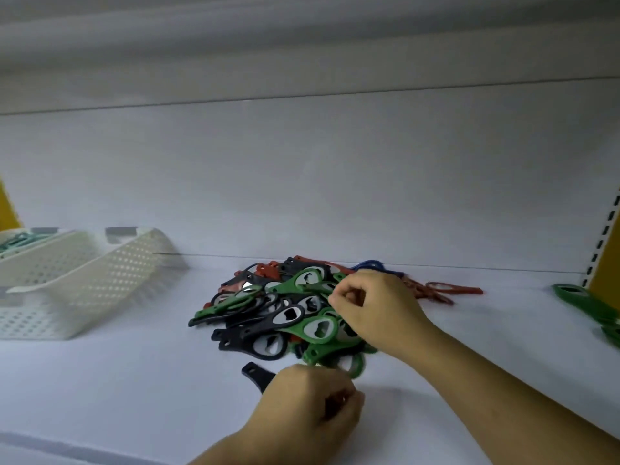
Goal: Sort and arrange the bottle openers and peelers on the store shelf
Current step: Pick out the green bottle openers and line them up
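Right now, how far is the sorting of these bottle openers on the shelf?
Early. Done: a few green openers lie apart at far right. In hand: the left grip holds a black opener; the right grip reaches into the mixed pile. Left: most of that pile.

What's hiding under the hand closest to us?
A black bottle opener: its handle pokes out from the left hand. The opener's other end is covered by the hand.

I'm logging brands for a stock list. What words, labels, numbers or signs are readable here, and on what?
None is readable.
Bottle openers: no print visible on handles or metal.
Grey tag on the white basket: blurred, nothing legible.
Yellow panel: no text shows.
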